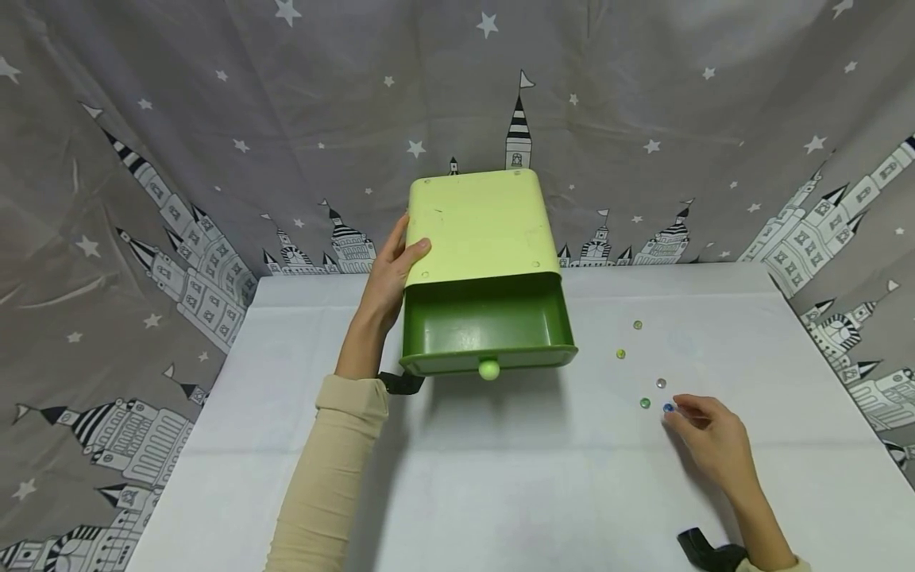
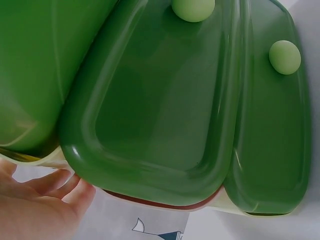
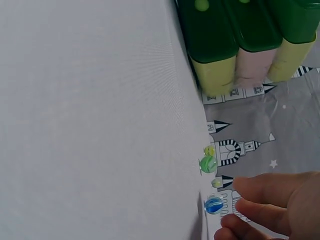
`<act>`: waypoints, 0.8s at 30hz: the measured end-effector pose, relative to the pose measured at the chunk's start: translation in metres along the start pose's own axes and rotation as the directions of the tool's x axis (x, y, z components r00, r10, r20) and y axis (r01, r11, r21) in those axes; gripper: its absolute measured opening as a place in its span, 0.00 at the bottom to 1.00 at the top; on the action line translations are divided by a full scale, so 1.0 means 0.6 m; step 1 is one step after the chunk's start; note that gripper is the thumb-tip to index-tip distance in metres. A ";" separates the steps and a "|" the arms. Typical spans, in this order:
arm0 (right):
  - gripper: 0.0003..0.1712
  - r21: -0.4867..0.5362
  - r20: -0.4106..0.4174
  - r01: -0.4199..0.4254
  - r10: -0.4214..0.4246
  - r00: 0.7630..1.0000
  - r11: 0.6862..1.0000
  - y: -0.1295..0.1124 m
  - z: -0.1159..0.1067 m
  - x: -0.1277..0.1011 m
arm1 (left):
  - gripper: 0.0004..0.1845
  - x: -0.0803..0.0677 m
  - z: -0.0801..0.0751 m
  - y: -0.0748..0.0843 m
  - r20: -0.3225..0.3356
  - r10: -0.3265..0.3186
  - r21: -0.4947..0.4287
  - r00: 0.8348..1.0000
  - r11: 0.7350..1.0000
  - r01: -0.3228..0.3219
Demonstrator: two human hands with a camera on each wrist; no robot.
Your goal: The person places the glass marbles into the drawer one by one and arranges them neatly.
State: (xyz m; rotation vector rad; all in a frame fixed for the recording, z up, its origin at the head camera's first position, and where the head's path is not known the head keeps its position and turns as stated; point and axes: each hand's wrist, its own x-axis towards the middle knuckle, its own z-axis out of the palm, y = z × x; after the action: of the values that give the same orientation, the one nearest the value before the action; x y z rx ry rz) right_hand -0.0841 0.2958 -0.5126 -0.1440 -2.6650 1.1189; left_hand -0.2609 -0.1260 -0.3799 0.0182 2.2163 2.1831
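Note:
A small drawer cabinet (image 1: 482, 222) stands on the table with its green top drawer (image 1: 486, 318) pulled out and a bare floor showing inside. My left hand (image 1: 386, 278) holds the cabinet's left side, thumb over the top edge, fingers along the wall. In the left wrist view those fingers (image 2: 75, 195) touch the side behind the drawer fronts. On the right, my right hand (image 1: 715, 441) reaches to a blue glass marble (image 1: 668, 407), thumb and fingertips parted right beside it. In the right wrist view the blue marble (image 3: 214, 205) sits just off the fingertips.
Near the right hand lie a green marble (image 1: 645, 403), a clear one (image 1: 661, 383), a yellow one (image 1: 620, 353) and a pale green one (image 1: 638, 325). Two closed drawers with round knobs (image 2: 285, 57) sit below the open one. A grey castle-print cloth (image 1: 322, 119) hangs behind the white table (image 1: 500, 492).

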 end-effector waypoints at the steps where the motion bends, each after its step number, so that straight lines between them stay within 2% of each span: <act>1: 0.17 -0.009 0.008 -0.007 0.007 1.000 1.000 0.002 0.000 0.000 | 0.40 0.000 0.000 0.000 0.000 0.001 0.001 1.000 1.000 -0.001; 10: 0.18 -0.054 0.053 -0.008 0.011 0.999 0.999 0.013 0.006 0.001 | 0.39 0.001 0.002 -0.001 -0.002 0.004 -0.010 1.000 1.000 -0.004; 24: 0.12 -0.080 0.016 0.039 -0.037 0.999 0.996 0.021 0.015 0.001 | 0.41 0.000 0.003 0.001 -0.005 -0.003 -0.021 1.000 1.000 0.003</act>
State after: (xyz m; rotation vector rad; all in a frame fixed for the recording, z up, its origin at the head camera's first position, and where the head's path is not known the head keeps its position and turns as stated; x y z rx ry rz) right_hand -0.0869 0.2985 -0.5276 -0.0996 -2.7150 1.0053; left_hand -0.2606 -0.1242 -0.3792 0.0090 2.1945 2.2071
